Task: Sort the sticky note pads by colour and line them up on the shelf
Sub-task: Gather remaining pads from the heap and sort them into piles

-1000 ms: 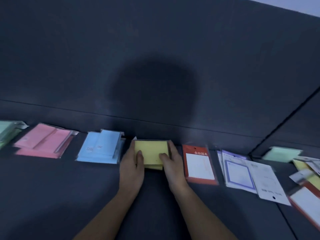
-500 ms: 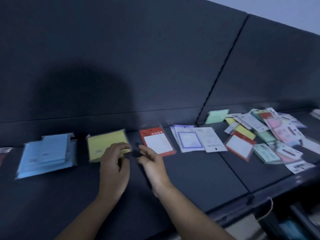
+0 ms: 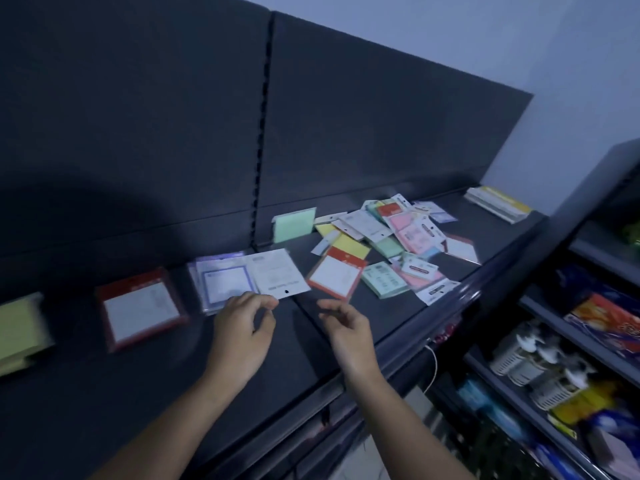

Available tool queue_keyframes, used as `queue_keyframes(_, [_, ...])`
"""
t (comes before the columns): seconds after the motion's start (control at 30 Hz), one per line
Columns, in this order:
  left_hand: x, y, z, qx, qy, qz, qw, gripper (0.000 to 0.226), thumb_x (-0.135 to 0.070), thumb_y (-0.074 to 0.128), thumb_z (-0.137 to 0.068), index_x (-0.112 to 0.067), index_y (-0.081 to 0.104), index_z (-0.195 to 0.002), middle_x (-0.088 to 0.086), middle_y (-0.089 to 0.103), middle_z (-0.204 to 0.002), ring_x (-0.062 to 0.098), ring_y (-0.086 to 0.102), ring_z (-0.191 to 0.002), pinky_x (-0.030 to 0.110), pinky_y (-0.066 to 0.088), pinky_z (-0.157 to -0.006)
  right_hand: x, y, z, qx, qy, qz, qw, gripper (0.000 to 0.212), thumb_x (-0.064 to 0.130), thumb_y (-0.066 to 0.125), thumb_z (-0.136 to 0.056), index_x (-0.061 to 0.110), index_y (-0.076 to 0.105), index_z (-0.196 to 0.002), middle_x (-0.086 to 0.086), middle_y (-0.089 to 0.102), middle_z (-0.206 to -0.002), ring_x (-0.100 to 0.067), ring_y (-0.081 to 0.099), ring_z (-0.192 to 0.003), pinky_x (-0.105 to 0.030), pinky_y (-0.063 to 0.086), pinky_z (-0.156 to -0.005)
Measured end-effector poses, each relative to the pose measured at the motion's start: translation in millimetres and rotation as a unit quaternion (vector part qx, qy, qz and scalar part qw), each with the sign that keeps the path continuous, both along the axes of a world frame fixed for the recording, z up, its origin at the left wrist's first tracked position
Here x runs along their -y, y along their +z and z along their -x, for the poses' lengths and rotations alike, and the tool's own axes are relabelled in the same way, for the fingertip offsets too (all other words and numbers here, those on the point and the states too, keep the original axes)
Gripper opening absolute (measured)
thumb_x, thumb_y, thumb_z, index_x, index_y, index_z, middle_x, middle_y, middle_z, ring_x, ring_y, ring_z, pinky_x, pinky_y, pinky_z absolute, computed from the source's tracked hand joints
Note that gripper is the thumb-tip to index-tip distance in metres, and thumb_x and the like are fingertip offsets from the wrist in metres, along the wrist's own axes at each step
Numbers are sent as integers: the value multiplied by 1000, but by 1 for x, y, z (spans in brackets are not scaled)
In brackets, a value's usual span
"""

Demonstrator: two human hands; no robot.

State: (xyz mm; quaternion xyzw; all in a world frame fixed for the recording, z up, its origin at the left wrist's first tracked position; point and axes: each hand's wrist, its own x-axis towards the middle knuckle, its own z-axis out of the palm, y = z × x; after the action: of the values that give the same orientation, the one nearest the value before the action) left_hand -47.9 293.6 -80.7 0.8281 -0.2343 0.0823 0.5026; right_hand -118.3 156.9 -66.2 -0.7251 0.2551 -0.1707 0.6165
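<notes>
— Sticky note pads [image 3: 398, 244] are lying in a loose heap ahead and to the right of my right hand [image 3: 349, 336], on the shelf [image 3: 346, 341].
— Holding anything?
— Nothing; both hands are hovering half-curled and empty. My left hand [image 3: 240, 336] is hanging just short of the purple-framed pack [image 3: 225, 284].

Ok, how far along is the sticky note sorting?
Partway. Done: yellow pads, a red-framed pad and purple-framed packs lie in a row. In hand: nothing; the left hand and right hand hover empty. Left: the mixed pile on the shelf.
</notes>
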Motion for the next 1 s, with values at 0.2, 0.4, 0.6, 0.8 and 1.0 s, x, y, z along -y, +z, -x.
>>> queue_keyframes(0.2, [107,-2,6,-6,14,-88,996,16,-9,59,-85,-14,71,-94,-1,68,-101,21,53,-104,34,42,-87,111,-3,37,-11,-6,24,1000,22,-3,50,-91,12,65,-98,0,65,-98,-11,60,-93,-12,45,-77])
queue_keyframes(0.4, [168,-9,9,-9,85,-115,990,15,-11,62,-83,-13,70,-96,1,67,-100,21,52,-103,34,37,-85,195,-5,53,-14,7,44,999,26,-6,50,-89,13,65,-97,-2,66,-98,-13,59,-93,-14,43,-78])
queue_keyframes(0.6, [173,-17,-5,-16,129,-185,974,35,-26,64,-84,-12,60,-117,2,54,-125,22,42,-118,34,29,-97,211,-8,27,-2,54,55,997,31,-8,51,-87,19,65,-93,1,66,-96,-9,59,-90,-9,43,-78])
queue_keyframes(0.8, [173,-23,-38,-18,97,-333,938,59,-60,53,-81,-19,46,-123,-1,49,-124,20,38,-122,36,25,-103,188,-7,-14,9,120,138,983,34,-8,54,-84,24,63,-89,6,64,-91,-2,59,-82,-4,42,-74])
queue_keyframes(1.0, [153,-17,-63,-31,118,-273,954,53,-34,52,-85,-14,40,-133,5,41,-140,23,33,-131,36,20,-109,166,-6,-61,-73,159,154,972,15,7,63,-84,16,60,-95,7,64,-81,-8,60,-76,-2,41,-62])
